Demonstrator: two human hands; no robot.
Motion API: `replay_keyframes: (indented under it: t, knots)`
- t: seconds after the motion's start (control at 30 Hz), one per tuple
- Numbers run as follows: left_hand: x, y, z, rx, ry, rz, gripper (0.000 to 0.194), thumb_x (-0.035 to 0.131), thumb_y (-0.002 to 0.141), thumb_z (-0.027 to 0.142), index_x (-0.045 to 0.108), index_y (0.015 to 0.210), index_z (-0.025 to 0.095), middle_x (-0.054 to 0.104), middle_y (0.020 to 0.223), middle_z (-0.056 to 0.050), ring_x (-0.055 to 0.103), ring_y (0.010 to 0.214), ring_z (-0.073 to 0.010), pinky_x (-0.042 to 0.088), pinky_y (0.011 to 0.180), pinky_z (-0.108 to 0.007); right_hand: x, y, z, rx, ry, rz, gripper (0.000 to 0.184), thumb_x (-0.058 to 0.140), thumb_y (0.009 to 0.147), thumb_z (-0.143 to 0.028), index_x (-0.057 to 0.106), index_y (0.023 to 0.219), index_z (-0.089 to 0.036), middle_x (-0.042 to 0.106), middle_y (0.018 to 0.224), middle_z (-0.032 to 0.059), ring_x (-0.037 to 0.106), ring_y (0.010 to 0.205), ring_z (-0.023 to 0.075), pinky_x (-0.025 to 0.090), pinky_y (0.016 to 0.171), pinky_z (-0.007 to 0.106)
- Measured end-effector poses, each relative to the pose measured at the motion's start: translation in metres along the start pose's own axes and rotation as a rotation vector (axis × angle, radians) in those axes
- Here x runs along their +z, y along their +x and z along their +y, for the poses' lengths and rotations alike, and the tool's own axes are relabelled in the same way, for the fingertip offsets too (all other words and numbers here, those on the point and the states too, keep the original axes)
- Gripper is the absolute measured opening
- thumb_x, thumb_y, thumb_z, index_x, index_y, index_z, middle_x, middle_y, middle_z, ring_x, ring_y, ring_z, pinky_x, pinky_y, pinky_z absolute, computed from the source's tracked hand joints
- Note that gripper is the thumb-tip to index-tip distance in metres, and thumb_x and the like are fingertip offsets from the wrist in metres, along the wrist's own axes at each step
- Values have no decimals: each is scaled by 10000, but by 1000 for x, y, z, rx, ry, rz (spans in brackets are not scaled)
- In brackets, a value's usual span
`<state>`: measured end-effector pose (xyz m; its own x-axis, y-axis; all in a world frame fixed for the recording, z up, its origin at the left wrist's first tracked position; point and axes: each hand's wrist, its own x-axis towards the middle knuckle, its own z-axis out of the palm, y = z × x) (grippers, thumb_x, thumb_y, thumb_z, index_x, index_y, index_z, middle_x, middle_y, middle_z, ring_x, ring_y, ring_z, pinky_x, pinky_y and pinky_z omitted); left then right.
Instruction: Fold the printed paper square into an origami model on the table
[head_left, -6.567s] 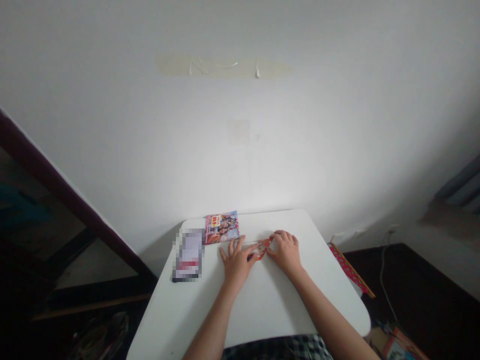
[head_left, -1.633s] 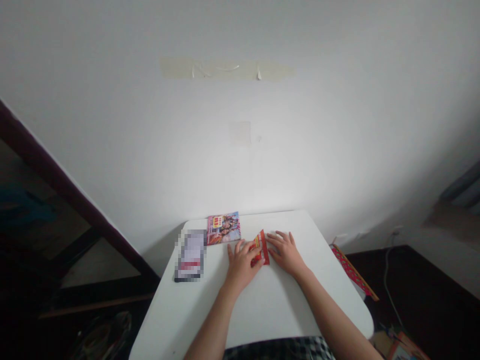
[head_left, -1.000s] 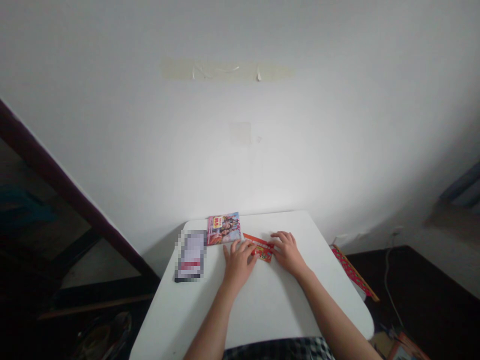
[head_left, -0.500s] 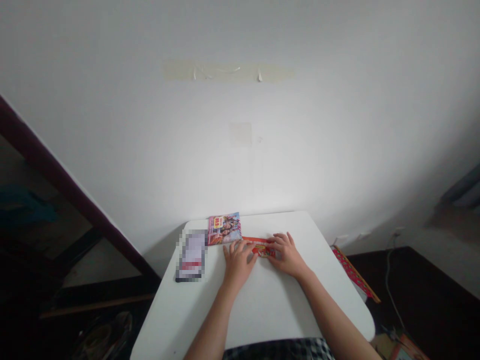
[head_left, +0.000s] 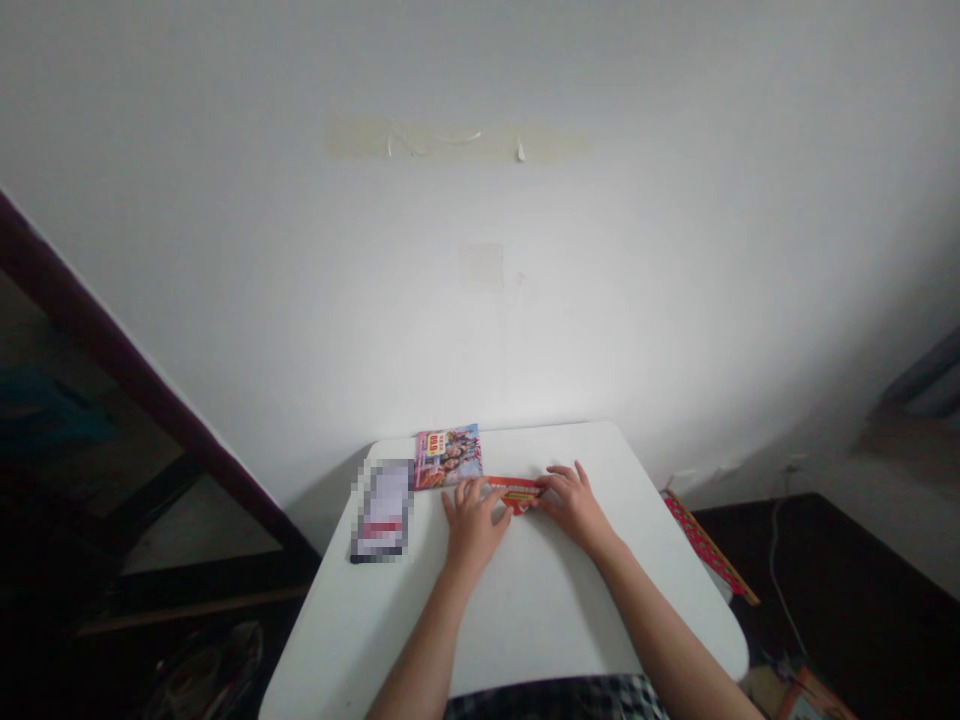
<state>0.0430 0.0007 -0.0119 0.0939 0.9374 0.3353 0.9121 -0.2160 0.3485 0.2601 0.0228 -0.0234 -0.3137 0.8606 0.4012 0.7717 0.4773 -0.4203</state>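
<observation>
A red printed paper (head_left: 517,491) with white lettering and a yellow strip lies on the white table (head_left: 529,610). It looks folded, its lower part coming to a point. My left hand (head_left: 472,515) holds its left end, thumb and forefinger on the paper, the other fingers resting on the table side. At the right end my right hand (head_left: 574,508) grips the paper between thumb and fingertips, with its outer fingers raised. The fingers hide both ends of the paper. Just beyond my left hand is a colourful printed leaflet (head_left: 448,458) lying flat.
A phone (head_left: 382,510), its screen blurred out, lies at the table's left side. The table's far edge is against a white wall (head_left: 570,330). To the right, a cable (head_left: 776,560) runs down to the dark floor, near a red patterned item (head_left: 705,545).
The paper's lower part looks different: the multicoloured print under the red strip has given way to red with a yellow strip. Both hands have stayed nearly in place.
</observation>
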Motion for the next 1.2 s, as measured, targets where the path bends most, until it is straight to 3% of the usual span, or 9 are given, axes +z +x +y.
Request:
replay_keyframes:
  t: [0.27, 0.5, 0.83, 1.2]
  knots:
    - [-4, 0, -1, -32, 26, -1, 388, 665, 820, 389, 663, 1206, 358, 637, 1345, -29, 446, 1302, -351, 201, 1110, -737, -1, 0, 15, 12, -3, -36, 217, 552, 934, -274, 710, 1066, -345, 740, 1128, 12, 523, 1303, 257, 132, 1163, 674]
    - [-1, -2, 1, 2, 7, 2, 301, 682, 813, 417, 699, 1107, 354, 626, 1327, -27, 440, 1301, -344, 198, 1123, -720, -4, 0, 20, 52, 6, -1, 200, 545, 939, -312, 708, 1053, -335, 731, 1122, 20, 540, 1252, 255, 205, 1140, 637]
    - [0, -4, 4, 29, -2, -21, 373, 725, 777, 408, 660, 1141, 357, 616, 1322, -28, 433, 1306, -330, 190, 1139, -692, -9, 1, 1, 120, -6, 55, 196, 554, 940, -383, 719, 932, -278, 705, 939, 43, 565, 1074, 244, 307, 1092, 505]
    - [1, -4, 4, 3, -20, -34, 375, 734, 764, 404, 660, 1128, 358, 577, 1406, -22, 388, 1358, -343, 145, 1136, -734, 8, 3, -10, 223, -176, 154, 166, 575, 935, -399, 696, 897, -290, 687, 913, 46, 549, 1027, 265, 270, 1092, 587]
